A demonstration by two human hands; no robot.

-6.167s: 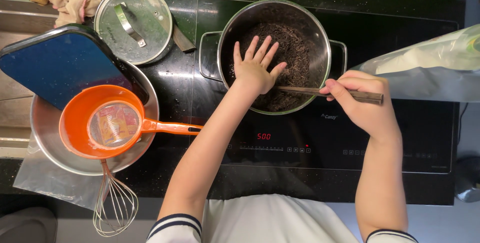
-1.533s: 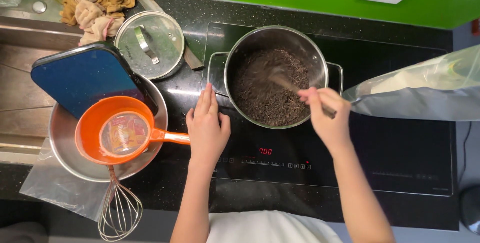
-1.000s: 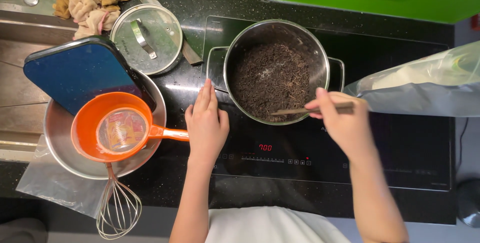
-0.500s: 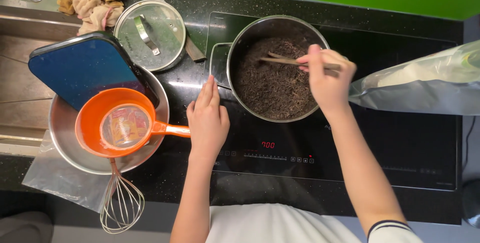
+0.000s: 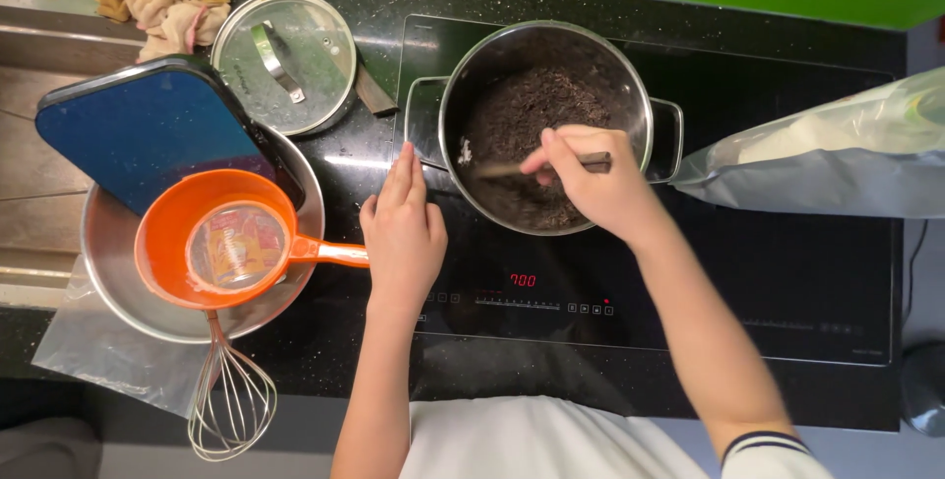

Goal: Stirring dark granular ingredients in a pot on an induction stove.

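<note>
The left hand (image 5: 402,238) is laid flat, palm down, fingers extended together and pointed away from the body. The left forearm is held nearly straight, rising from the lower edge of the view. The right hand (image 5: 596,179) is closed in a grip, knuckles upward, thumb and fingers curled inward. The right forearm is extended diagonally from lower right; a striped sleeve cuff is seen at its base.
</note>
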